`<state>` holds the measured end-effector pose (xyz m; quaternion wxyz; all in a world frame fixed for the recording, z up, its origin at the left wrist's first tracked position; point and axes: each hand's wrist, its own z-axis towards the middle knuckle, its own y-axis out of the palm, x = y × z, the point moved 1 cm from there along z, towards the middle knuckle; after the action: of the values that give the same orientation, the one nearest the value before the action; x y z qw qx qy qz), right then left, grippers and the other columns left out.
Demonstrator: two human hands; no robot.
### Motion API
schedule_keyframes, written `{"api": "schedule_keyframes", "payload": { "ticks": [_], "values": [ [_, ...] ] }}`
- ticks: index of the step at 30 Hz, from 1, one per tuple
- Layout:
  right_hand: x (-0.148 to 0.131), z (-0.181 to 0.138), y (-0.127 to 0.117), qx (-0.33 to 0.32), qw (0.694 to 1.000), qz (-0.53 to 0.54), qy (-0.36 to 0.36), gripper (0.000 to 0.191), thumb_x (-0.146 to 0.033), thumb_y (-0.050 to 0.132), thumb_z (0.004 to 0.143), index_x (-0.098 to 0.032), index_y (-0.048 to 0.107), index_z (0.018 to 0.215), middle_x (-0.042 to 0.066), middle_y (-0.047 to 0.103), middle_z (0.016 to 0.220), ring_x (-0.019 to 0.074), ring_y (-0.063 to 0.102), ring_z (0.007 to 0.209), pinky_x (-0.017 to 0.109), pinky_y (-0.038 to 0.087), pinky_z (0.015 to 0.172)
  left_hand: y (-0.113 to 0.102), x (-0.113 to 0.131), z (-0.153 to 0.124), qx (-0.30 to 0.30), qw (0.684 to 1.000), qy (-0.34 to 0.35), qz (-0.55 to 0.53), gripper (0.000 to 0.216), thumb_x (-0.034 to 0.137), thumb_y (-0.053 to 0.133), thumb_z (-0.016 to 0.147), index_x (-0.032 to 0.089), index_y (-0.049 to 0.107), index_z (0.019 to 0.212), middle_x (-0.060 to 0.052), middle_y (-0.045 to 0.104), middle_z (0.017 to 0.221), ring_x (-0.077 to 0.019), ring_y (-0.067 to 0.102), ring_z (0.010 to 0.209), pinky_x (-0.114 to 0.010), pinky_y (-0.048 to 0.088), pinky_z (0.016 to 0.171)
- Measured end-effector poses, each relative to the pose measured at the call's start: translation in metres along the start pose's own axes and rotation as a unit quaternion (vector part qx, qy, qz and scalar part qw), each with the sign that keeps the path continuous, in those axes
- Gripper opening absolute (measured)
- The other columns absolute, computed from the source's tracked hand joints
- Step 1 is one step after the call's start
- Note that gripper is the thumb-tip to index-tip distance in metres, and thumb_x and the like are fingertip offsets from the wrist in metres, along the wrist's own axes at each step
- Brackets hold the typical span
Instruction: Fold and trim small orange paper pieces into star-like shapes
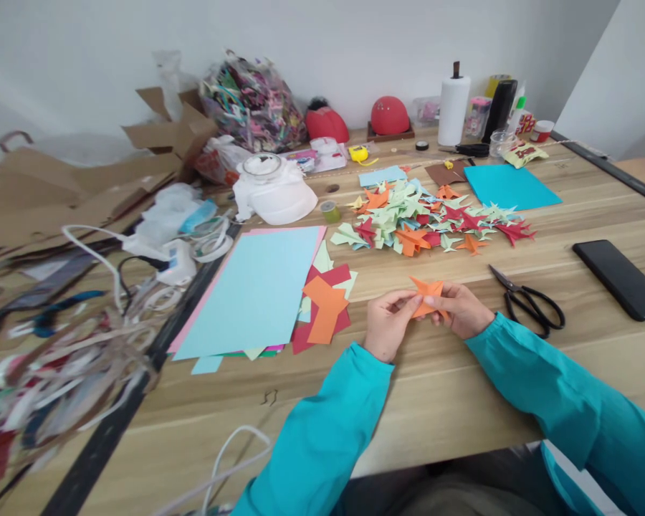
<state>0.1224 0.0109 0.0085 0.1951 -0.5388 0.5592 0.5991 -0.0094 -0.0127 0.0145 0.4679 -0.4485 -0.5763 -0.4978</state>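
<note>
Between my two hands, just above the table, is a folded orange paper plane (430, 289) with pointed tips. My left hand (391, 322) pinches its left side between thumb and fingers. On the other side my right hand (461, 309) grips it, thumb on top. Left of my hands lie orange paper scraps (325, 308) over red ones (305, 335). Beyond my hands spreads a pile of folded paper planes (403, 208) in pale green, orange and red. Black-handled scissors (532, 301) lie beside my right hand, blades apart.
A stack of coloured sheets with light blue (252, 290) on top lies left. A black phone (620, 278) rests at the right. Farther back are a turquoise sheet (510, 188), a green spool (330, 211) and a white bottle (454, 111). Ribbons and cables (75, 365) crowd the far left.
</note>
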Motion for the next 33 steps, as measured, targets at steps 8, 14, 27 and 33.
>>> {"api": "schedule_keyframes", "payload": {
  "ticks": [8, 14, 27, 33],
  "values": [
    [0.000, -0.002, -0.003, 0.073, 0.985, -0.124, -0.093, 0.025, -0.039, 0.075, 0.058, -0.016, 0.067, 0.065, 0.001, 0.064, 0.057, 0.0078, 0.049, 0.041, 0.022, 0.039, 0.038, 0.000, 0.000, 0.001, -0.042, 0.999, -0.005, 0.003, 0.026, 0.029, 0.070, 0.062, 0.016, 0.048, 0.070, 0.005, 0.053, 0.053, -0.0092, 0.053, 0.048, -0.021, 0.046, 0.048],
    [-0.005, -0.001, -0.007, 0.125, 0.975, -0.144, -0.110, 0.030, -0.043, 0.072, 0.060, -0.015, 0.065, 0.064, 0.000, 0.059, 0.050, 0.0073, 0.046, 0.036, 0.021, 0.036, 0.035, -0.001, 0.001, 0.001, -0.079, 0.993, 0.072, 0.040, 0.024, 0.027, 0.067, 0.067, 0.017, 0.058, 0.087, -0.005, 0.061, 0.089, -0.0140, 0.059, 0.078, -0.024, 0.050, 0.066],
    [-0.006, 0.002, -0.012, 0.123, 0.975, -0.149, -0.107, 0.033, -0.044, 0.073, 0.059, -0.013, 0.066, 0.066, 0.001, 0.061, 0.050, 0.0062, 0.044, 0.035, 0.020, 0.035, 0.035, -0.004, -0.001, 0.005, -0.104, 0.966, 0.196, 0.136, 0.012, 0.020, 0.066, 0.069, 0.017, 0.069, 0.080, -0.009, 0.065, 0.095, -0.0185, 0.060, 0.091, -0.031, 0.050, 0.078],
    [-0.007, 0.001, -0.010, 0.116, 0.979, -0.138, -0.093, 0.031, -0.042, 0.075, 0.056, -0.013, 0.067, 0.067, 0.002, 0.063, 0.056, 0.0067, 0.046, 0.039, 0.020, 0.037, 0.036, -0.004, 0.000, 0.004, -0.109, 0.973, 0.157, 0.126, 0.009, 0.023, 0.067, 0.068, 0.016, 0.068, 0.074, -0.009, 0.066, 0.090, -0.0180, 0.061, 0.085, -0.030, 0.050, 0.073]
  ]
}}
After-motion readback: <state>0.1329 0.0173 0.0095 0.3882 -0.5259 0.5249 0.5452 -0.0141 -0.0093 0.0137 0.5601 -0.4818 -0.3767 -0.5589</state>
